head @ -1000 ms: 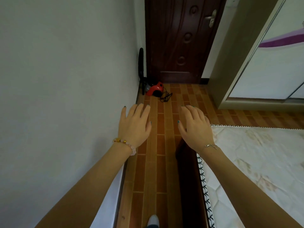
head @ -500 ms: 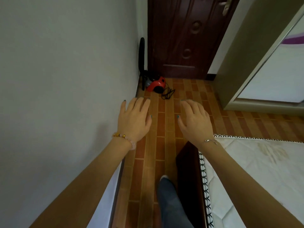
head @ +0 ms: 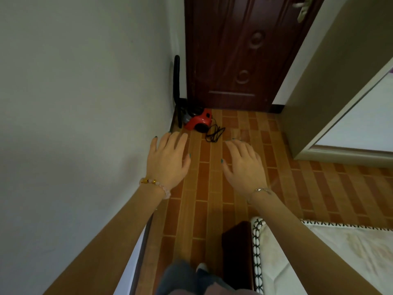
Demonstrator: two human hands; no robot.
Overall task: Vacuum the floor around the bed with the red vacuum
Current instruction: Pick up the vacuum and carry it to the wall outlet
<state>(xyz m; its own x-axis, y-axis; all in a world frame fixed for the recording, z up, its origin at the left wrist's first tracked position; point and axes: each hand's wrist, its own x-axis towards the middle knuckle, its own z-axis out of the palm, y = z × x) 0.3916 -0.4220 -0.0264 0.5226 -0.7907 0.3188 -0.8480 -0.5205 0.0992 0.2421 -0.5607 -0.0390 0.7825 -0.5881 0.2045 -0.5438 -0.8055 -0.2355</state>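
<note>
Head: red vacuum (head: pixel 198 122) beside door (head: pixel 244 50)

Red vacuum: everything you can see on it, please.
The red vacuum is a small canister, glossy plastic by the look, with a dark round end facing the camera. It sits on the brick-patterned floor in the corner between wall and door. Its black hose stands up along the wall; a black cord lies loosely bundled beside it. Nothing else visibly touches it.

One vacuum (head: pixel 198 122), one hose (head: pixel 176 81), one cord (head: pixel 214 134), one door (head: pixel 234 50), one handle (head: pixel 303 9), one bed (head: pixel 319 252), one shoe (head: pixel 201 267), two grips, left grip (head: pixel 168 161) and right grip (head: pixel 244 167), two bracelets (head: pixel 155 184).
</note>
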